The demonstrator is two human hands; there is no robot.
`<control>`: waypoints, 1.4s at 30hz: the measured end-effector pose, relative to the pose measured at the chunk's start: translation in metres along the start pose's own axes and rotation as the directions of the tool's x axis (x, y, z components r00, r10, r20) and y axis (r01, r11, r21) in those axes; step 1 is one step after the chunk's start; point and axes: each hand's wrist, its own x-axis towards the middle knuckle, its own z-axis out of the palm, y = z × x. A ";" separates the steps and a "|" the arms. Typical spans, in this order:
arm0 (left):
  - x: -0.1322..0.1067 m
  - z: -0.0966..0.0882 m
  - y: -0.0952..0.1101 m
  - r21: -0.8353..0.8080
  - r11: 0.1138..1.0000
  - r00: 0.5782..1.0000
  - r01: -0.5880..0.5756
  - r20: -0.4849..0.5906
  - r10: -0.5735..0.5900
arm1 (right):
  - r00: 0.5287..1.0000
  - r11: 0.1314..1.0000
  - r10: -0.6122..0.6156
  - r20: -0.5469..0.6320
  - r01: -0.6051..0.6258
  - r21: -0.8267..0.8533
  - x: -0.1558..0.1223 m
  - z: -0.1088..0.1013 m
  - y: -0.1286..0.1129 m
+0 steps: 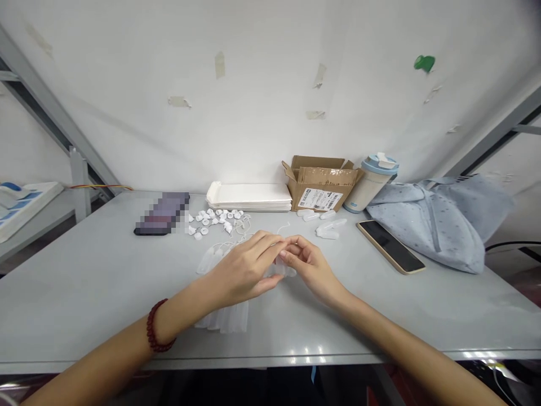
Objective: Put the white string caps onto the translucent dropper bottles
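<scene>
My left hand [243, 269] and my right hand [309, 265] meet at the middle of the grey table [84, 293], fingers pinched together on a small clear plastic piece [282, 269] held between them. A red bead bracelet [154, 326] circles my left wrist. Clear plastic bags [226, 318] lie under and beside my left forearm. A scatter of several small white plastic parts [215, 219] with thin white strings lies just beyond my hands.
At the back stand a stack of white sheets [249, 196], an open cardboard box [321, 183] and a lidded cup [372, 183]. A phone [391, 246] and light blue cloth bag [439, 220] lie right. A dark phone [163, 214] lies left.
</scene>
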 end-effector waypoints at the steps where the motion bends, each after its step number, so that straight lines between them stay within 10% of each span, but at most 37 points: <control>1: 0.000 -0.003 0.000 -0.013 1.000 1.000 -0.007 0.021 0.007 | 1.000 1.000 0.004 0.006 -0.004 -0.009 0.000 0.000 -0.001; 8: -0.023 -0.017 0.017 -0.185 0.960 0.970 0.209 0.161 -0.181 | 0.975 0.971 0.173 0.140 -0.144 -0.192 -0.007 0.001 -0.004; 19: -0.061 -0.019 0.046 -0.218 0.906 0.903 0.363 0.323 -0.284 | 0.785 0.856 0.421 0.455 -0.178 -0.486 -0.015 0.001 -0.006; 42: -0.069 -0.015 0.028 -0.038 0.976 0.932 0.216 0.308 -0.194 | 0.784 0.826 0.345 0.516 0.008 -0.563 -0.014 0.002 0.000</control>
